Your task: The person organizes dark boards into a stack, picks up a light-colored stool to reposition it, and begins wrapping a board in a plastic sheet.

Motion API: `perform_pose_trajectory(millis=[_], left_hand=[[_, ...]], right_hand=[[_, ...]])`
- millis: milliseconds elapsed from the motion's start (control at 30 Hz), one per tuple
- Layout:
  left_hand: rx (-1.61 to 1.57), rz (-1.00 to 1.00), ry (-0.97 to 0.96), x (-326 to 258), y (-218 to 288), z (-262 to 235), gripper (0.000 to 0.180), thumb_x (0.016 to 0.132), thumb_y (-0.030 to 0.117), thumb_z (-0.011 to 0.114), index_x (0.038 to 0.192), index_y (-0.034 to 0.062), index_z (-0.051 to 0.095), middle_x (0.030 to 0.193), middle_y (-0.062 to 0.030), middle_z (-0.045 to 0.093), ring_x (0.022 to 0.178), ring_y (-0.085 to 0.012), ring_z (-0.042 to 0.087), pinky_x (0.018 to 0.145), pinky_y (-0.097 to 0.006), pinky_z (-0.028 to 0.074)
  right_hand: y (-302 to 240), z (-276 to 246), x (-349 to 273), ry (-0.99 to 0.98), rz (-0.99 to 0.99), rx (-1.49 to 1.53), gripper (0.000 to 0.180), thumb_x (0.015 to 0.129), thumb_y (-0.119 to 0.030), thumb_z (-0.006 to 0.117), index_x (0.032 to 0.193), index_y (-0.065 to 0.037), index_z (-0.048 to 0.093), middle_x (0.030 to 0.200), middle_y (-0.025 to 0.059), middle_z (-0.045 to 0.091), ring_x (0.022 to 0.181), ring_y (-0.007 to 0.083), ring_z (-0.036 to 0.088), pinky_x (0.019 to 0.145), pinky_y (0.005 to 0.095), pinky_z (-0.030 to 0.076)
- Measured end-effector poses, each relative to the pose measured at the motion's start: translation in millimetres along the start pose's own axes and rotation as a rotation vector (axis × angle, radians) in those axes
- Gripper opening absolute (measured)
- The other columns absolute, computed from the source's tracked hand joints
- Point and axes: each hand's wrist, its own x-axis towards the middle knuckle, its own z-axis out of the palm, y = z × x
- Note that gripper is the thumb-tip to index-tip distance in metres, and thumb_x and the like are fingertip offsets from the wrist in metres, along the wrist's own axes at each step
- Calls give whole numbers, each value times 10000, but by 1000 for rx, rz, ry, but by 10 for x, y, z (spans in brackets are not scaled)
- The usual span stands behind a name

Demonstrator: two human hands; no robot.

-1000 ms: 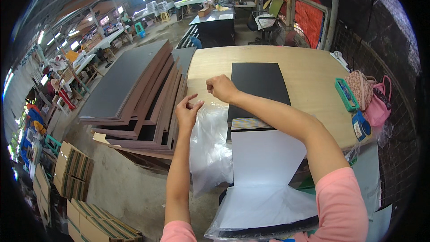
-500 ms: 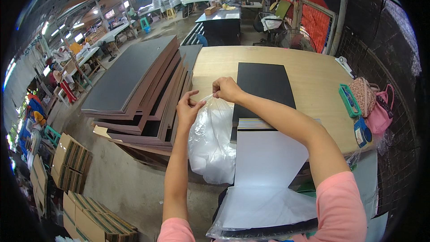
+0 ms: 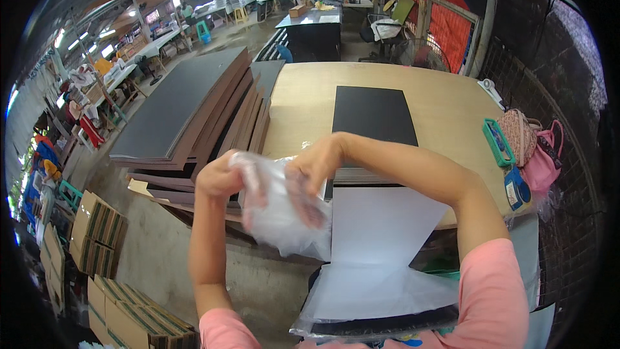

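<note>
board stack [image 3: 187,110] left of table [image 3: 445,97]; panel [image 3: 374,116] on table; pouches [image 3: 526,148] right.

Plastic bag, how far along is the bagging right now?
Done: one panel lies bagged near the person. In hand: left hand and right hand grip a clear plastic bag, still without a panel inside. Left: the black panels on the table.
</note>
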Motion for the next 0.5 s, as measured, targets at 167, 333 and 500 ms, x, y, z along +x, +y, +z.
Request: perform_pose_trajectory(millis=[167,333,500], left_hand=[[308,99,219,-1010,-367,267,348,929,306,551,1038,-12,636,977,-167,673,842,-250,630,768,-383,498],[221,-212,-710,-397,-578,1419,468,935,450,477,1198,79,589,966,-154,665,969,-314,594,858,-434,477],[-378,48,-494,-487,-521,1788,465,909,405,540,1224,64,555,1031,-131,639,931,-258,598,794,-358,488]], right_hand=[[-864,1097,-188,-203,-318,-263,286,850,-243,698,950,25,696,867,140,695,729,221,670,687,348,542],[-78,1810,-1218,280,-510,-43,195,843,-185,706,843,10,700,909,120,696,801,267,669,777,384,498],[258,2727,-960,145,-404,294,369,826,-380,703,904,-20,730,1073,157,641,964,291,587,892,454,394]])
